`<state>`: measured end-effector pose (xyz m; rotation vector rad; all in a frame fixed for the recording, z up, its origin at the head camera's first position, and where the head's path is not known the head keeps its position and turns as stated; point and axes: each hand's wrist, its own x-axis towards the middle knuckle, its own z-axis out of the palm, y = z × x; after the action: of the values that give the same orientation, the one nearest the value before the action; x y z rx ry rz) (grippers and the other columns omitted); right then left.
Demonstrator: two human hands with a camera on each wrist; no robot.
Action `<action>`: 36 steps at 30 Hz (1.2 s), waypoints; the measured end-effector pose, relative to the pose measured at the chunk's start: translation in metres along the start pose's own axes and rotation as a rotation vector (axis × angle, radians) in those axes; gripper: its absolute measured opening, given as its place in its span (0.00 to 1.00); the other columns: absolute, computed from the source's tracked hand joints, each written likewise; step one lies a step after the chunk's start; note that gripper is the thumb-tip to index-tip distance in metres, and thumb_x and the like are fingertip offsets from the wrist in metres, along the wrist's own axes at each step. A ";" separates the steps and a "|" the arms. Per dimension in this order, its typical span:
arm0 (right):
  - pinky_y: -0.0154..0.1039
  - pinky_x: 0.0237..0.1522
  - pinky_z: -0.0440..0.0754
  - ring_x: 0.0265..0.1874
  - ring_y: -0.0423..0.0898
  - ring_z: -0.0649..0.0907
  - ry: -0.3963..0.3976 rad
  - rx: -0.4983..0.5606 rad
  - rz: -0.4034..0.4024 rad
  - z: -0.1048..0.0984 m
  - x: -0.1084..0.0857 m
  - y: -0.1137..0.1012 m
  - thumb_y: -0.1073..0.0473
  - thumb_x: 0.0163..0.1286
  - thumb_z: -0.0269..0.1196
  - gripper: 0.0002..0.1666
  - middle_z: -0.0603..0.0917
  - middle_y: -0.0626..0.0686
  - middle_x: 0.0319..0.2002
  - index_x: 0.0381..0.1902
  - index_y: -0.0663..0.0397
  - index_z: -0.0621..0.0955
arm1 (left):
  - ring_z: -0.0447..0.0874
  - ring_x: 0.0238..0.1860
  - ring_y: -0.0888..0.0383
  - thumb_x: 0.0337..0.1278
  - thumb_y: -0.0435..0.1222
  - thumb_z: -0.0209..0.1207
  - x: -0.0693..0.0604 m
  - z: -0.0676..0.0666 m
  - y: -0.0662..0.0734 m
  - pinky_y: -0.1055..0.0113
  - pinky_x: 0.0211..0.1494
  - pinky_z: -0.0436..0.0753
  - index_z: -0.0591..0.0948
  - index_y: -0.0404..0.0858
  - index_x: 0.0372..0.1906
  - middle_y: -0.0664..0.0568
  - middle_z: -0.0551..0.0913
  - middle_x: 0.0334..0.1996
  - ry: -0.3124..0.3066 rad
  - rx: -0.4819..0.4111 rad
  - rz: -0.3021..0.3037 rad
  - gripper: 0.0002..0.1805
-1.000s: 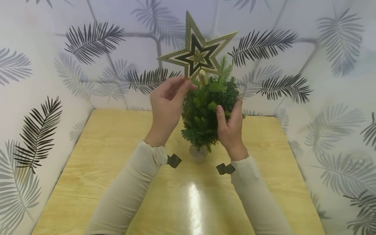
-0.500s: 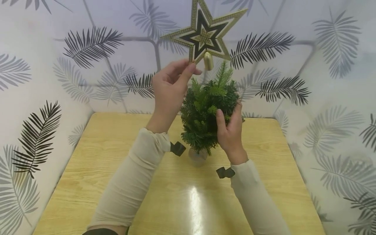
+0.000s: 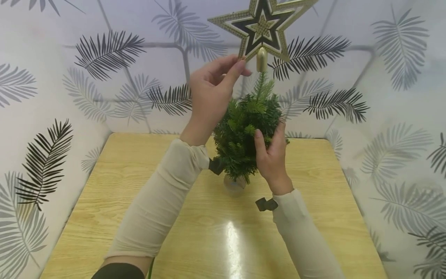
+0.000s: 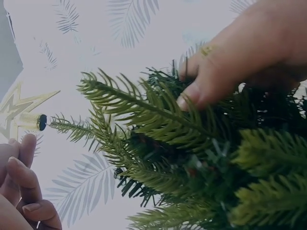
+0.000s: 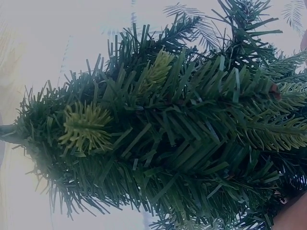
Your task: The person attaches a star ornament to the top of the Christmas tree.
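Note:
In the head view my left hand (image 3: 214, 95) pinches the lower left point of a gold and black star (image 3: 263, 29). A gold tube (image 3: 262, 60) under the star is right at the top sprig of a small green tree (image 3: 240, 135); the left wrist view shows the tube's dark open end (image 4: 42, 122) at the sprig's tip. My right hand (image 3: 273, 159) holds the tree's right side, thumb in front, other fingers partly hidden by needles. The right wrist view is filled by green branches (image 5: 158, 129).
The tree's round pale base (image 3: 234, 185) stands on a light wooden table (image 3: 139, 186). Behind and beside the table are pale walls (image 3: 383, 108) with a leaf pattern. A dark wrist device sits on each sleeve.
My left hand has risen and moved right with the star, bringing the tube from the tree's upper front to above its top sprig. My right hand has barely moved.

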<state>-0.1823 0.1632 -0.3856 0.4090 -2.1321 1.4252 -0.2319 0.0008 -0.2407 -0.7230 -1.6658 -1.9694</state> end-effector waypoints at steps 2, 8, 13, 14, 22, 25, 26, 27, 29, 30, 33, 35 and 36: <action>0.44 0.79 0.35 0.81 0.51 0.34 0.003 0.003 -0.003 0.001 -0.001 0.000 0.40 0.84 0.46 0.53 0.30 0.65 0.81 0.80 0.68 0.33 | 0.54 0.09 0.58 0.69 0.30 0.65 0.002 0.001 0.001 0.68 0.14 0.56 0.88 0.29 0.46 0.48 0.91 0.34 -0.006 0.006 -0.015 0.08; 0.45 0.79 0.35 0.81 0.50 0.34 0.006 0.000 -0.034 0.002 -0.001 0.002 0.40 0.84 0.46 0.52 0.30 0.63 0.81 0.80 0.66 0.32 | 0.59 0.11 0.62 0.69 0.31 0.66 0.005 0.001 0.002 0.70 0.15 0.56 0.89 0.31 0.47 0.49 0.91 0.34 -0.014 0.024 -0.088 0.08; 0.45 0.79 0.35 0.81 0.50 0.34 0.004 0.007 -0.034 0.002 -0.001 0.001 0.37 0.83 0.45 0.54 0.30 0.64 0.81 0.80 0.68 0.32 | 0.52 0.10 0.61 0.69 0.31 0.65 0.005 0.004 0.001 0.71 0.14 0.56 0.89 0.31 0.47 0.49 0.91 0.33 -0.042 0.034 -0.096 0.09; 0.45 0.79 0.35 0.81 0.50 0.34 0.003 0.006 -0.033 0.002 -0.001 0.000 0.36 0.83 0.45 0.55 0.30 0.65 0.81 0.80 0.68 0.32 | 0.52 0.10 0.61 0.69 0.31 0.65 0.004 0.004 0.001 0.71 0.14 0.56 0.89 0.31 0.48 0.48 0.91 0.32 -0.048 0.036 -0.093 0.09; 0.45 0.79 0.36 0.81 0.52 0.34 0.009 -0.002 -0.042 0.001 -0.001 -0.001 0.36 0.83 0.46 0.55 0.30 0.66 0.81 0.80 0.69 0.33 | 0.55 0.09 0.60 0.70 0.30 0.64 0.002 0.005 0.000 0.71 0.15 0.57 0.88 0.30 0.49 0.47 0.90 0.31 -0.072 0.040 -0.083 0.10; 0.45 0.79 0.36 0.81 0.53 0.35 0.010 -0.004 -0.050 0.001 -0.001 0.000 0.37 0.83 0.47 0.55 0.30 0.67 0.81 0.79 0.70 0.33 | 0.56 0.10 0.61 0.69 0.29 0.64 0.002 0.006 0.000 0.71 0.14 0.58 0.88 0.29 0.49 0.46 0.90 0.30 -0.069 0.033 -0.094 0.09; 0.45 0.79 0.37 0.81 0.53 0.35 0.010 -0.002 -0.047 0.001 -0.001 0.000 0.38 0.83 0.47 0.55 0.30 0.67 0.81 0.79 0.70 0.33 | 0.56 0.10 0.61 0.69 0.28 0.64 0.002 0.006 0.000 0.72 0.14 0.58 0.88 0.28 0.49 0.46 0.89 0.30 -0.069 0.031 -0.099 0.10; 0.45 0.79 0.37 0.81 0.53 0.35 0.011 -0.003 -0.046 0.000 -0.001 0.001 0.38 0.83 0.47 0.55 0.30 0.67 0.81 0.79 0.70 0.33 | 0.56 0.09 0.61 0.69 0.28 0.64 0.001 0.006 0.000 0.72 0.14 0.58 0.88 0.28 0.50 0.46 0.89 0.30 -0.068 0.031 -0.099 0.10; 0.45 0.79 0.37 0.81 0.53 0.35 0.017 -0.008 -0.050 0.000 0.000 0.002 0.39 0.84 0.48 0.54 0.31 0.67 0.81 0.79 0.71 0.33 | 0.56 0.09 0.61 0.70 0.28 0.63 0.001 0.007 -0.001 0.71 0.14 0.59 0.87 0.28 0.51 0.46 0.89 0.31 -0.068 0.031 -0.101 0.10; 0.45 0.79 0.37 0.81 0.54 0.36 0.020 -0.009 -0.057 0.000 0.001 0.002 0.39 0.84 0.48 0.54 0.31 0.67 0.81 0.79 0.71 0.33 | 0.56 0.09 0.61 0.70 0.28 0.63 0.001 0.008 -0.001 0.71 0.14 0.59 0.87 0.28 0.51 0.45 0.89 0.31 -0.069 0.032 -0.099 0.11; 0.45 0.80 0.37 0.81 0.54 0.36 0.027 -0.016 -0.065 -0.001 0.001 0.003 0.38 0.83 0.48 0.55 0.31 0.67 0.81 0.79 0.71 0.34 | 0.59 0.10 0.61 0.70 0.27 0.63 0.002 0.009 -0.002 0.71 0.14 0.59 0.87 0.27 0.51 0.45 0.88 0.30 -0.076 0.025 -0.093 0.11; 0.45 0.80 0.37 0.81 0.54 0.36 0.027 -0.016 -0.070 -0.001 0.001 0.003 0.38 0.83 0.47 0.55 0.32 0.67 0.81 0.79 0.71 0.34 | 0.66 0.13 0.60 0.70 0.27 0.62 0.002 0.009 -0.003 0.71 0.15 0.59 0.87 0.26 0.51 0.44 0.88 0.30 -0.081 0.015 -0.088 0.10; 0.46 0.80 0.38 0.81 0.54 0.36 0.026 -0.017 -0.073 -0.001 0.001 0.003 0.37 0.83 0.47 0.55 0.32 0.67 0.81 0.79 0.71 0.34 | 0.69 0.15 0.60 0.70 0.26 0.62 0.002 0.009 -0.003 0.71 0.15 0.60 0.87 0.25 0.51 0.44 0.88 0.30 -0.082 0.012 -0.083 0.10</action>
<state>-0.1848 0.1654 -0.3868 0.4544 -2.0855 1.3639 -0.2340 0.0098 -0.2405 -0.7504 -1.7816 -2.0090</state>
